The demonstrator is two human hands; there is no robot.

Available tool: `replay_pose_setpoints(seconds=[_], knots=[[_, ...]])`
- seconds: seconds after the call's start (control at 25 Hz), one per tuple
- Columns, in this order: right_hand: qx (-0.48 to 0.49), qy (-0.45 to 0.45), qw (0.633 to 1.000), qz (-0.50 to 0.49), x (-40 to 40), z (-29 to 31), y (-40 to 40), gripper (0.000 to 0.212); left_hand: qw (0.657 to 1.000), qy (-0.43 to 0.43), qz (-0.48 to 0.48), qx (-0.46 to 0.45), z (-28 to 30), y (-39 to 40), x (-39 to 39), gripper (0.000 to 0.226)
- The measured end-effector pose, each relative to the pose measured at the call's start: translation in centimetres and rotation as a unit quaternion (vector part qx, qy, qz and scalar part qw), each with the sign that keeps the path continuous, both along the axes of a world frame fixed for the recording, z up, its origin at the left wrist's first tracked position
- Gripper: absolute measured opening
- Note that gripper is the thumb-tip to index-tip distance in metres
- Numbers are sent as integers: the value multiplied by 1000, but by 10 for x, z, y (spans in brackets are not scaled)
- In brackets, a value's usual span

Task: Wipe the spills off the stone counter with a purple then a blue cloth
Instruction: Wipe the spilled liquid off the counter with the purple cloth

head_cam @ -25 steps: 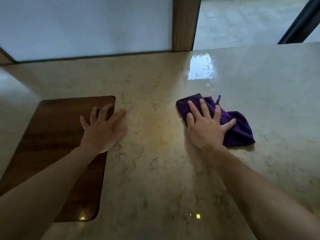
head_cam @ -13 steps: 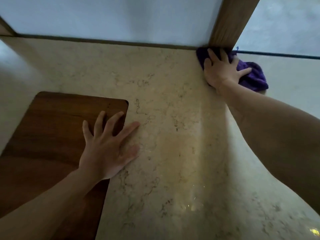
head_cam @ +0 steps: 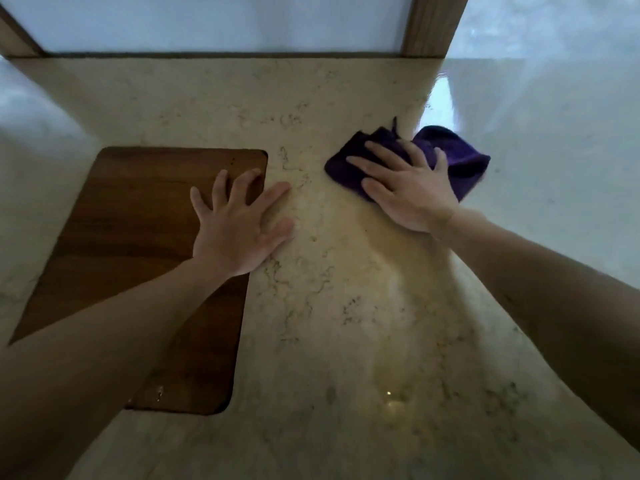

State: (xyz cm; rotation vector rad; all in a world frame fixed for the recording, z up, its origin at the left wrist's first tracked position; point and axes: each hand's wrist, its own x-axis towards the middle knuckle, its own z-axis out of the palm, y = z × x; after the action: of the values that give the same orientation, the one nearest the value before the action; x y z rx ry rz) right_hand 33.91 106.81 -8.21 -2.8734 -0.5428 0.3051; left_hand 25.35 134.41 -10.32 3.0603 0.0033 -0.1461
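A crumpled purple cloth point(head_cam: 460, 157) lies on the beige veined stone counter point(head_cam: 346, 306), right of centre. My right hand point(head_cam: 405, 188) presses flat on the cloth with straight, spread fingers, covering its near left part. My left hand point(head_cam: 239, 220) rests flat with spread fingers, partly on a dark wooden board point(head_cam: 138, 237) and partly on the stone. No blue cloth is in view. A wet, shiny patch point(head_cam: 440, 98) gleams on the counter behind the cloth.
The wooden board sits flush in the counter on the left. A pale wall panel point(head_cam: 225, 22) and a wooden post point(head_cam: 433, 26) close off the back. Small bright glints point(head_cam: 391, 396) show on the near stone.
My right hand has drawn the purple cloth back from the base of the wooden post toward me, to the middle of the counter. The left hand stays planted at the board's edge.
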Motion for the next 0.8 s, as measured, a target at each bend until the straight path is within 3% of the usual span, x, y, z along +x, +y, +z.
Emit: replay_pose_setpoints(seconds=[0.2,0.4,0.56,0.8], knots=[[-23,-18,999,-25,-166,0,-8,49,999,-1,-3,-37,13,-3,-11,59],[-29,36,993,-113,-336,5,-12,47,999,17,-31,-15,19,27,-86,60],[-26,-30,987,-155,-462,-3,3,48,999,29,-15,-24,23,65,-123,58],[-61,-74,963,-252,-554,-20,82,50,999,29,6,-19,27,98,-136,57]])
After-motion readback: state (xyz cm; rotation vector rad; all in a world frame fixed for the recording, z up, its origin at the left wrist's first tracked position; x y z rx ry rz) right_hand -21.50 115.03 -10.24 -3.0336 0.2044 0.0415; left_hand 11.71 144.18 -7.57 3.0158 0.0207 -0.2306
